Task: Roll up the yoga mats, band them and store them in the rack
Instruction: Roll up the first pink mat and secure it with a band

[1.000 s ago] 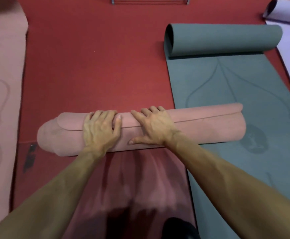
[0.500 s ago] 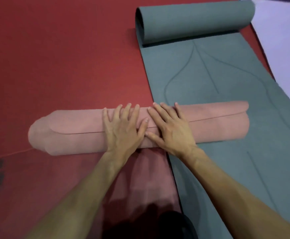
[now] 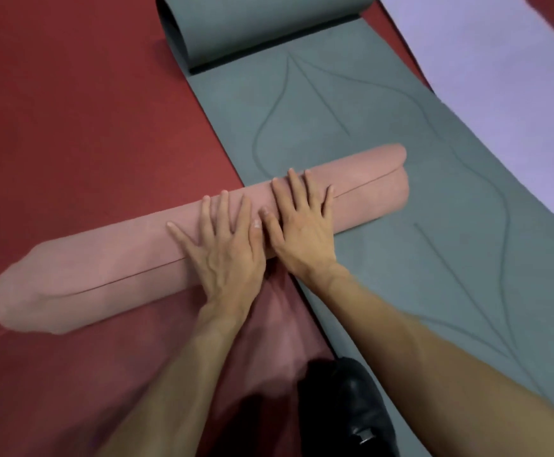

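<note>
The pink roll (image 3: 104,258) lies on the red floor (image 3: 71,110), running from 8 o'clock to 2 o'clock, with its 2 o'clock end resting over the green mat (image 3: 400,166). The left hand (image 3: 226,252) and right hand (image 3: 302,225) sit side by side at mid-roll. Both have fingers straight and spread, pressing flat on top and curled round nothing. The outer edge shows as a seam along the roll. No band or rack is in view.

The green mat is partly unrolled, its curl at 12 o'clock. A lilac mat (image 3: 499,77) lies at 2 o'clock and a black shoe (image 3: 344,400) at 6 o'clock.

Risks, as judged:
- Only palm pressure holds the roll shut, so lifting both hands to fetch a band would likely let the flap spring open.
- The 8 o'clock end appears to bulge out unevenly, though it is blurred. More pushing from the middle alone could telescope it further.
- The roll overlaps the green mat, so dragging it could rumple that mat.
</note>
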Available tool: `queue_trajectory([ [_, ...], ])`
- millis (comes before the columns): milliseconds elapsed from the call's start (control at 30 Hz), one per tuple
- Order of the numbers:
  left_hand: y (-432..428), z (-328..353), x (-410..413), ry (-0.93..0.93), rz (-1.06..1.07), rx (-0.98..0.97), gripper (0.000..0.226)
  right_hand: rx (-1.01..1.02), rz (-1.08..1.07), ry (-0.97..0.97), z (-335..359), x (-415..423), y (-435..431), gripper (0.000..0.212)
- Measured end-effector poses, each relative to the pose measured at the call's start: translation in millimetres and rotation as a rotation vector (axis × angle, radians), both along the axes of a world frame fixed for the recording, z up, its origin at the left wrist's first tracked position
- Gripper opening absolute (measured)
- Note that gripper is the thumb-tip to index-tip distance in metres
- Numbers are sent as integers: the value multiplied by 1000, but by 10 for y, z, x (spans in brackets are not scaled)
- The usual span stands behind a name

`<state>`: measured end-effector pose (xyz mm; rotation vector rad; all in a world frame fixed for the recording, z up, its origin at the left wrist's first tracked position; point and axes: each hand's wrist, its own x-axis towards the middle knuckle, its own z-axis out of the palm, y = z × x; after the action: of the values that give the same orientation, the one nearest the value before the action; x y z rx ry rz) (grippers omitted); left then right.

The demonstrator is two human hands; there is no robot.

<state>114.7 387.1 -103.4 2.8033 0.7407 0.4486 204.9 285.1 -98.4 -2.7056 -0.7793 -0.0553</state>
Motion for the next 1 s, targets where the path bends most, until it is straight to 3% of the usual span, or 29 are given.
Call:
queue_trajectory([
  [133,-22,49,-33,141,18,-42,58,-106,31,70,126,-55,-14,67],
  [467,-148,-232,-18,88,105,141,53,7,191,-116,-129,103,-538,67],
  [600,-369,-114,117,46,141,4,64,36,83,-53,-132,-21,-523,63],
  [700,-549,-95,266,20,31,-6,55,87,50,-70,-168,-49,-516,59],
  [867,-587,-144,352,-2,-245,142,53,119,22,-51,-224,5,-768,58],
  [1000,-705,-54,572,98,-316,166,57,130,-18,-53,-236,95,-946,60],
])
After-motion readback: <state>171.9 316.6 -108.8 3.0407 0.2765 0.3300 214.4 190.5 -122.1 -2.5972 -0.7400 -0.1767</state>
